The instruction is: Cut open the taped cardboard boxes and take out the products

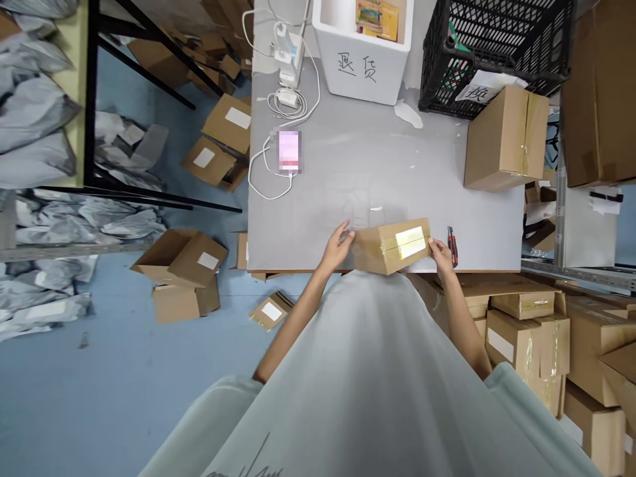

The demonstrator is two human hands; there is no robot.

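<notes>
A small taped cardboard box (370, 250) with a white label (411, 242) is tilted at the front edge of the grey table, close to my body. My right hand (441, 256) grips its right end, thumb by the label. At the opposite end is my left hand (338, 246), open with fingers stretched out; its fingertips are by the box's left side, and whether they touch it I cannot tell. A red and black utility knife (452, 246) lies on the table just right of my right hand.
On the table (348, 159) are a lit phone (289, 151) on a white cable, a power strip (289, 63), a white foam bin (365, 73), a black crate (497, 53) and a larger carton (504, 139). Opened boxes (183, 265) lie on the floor at left; stacked cartons (527, 338) stand at right.
</notes>
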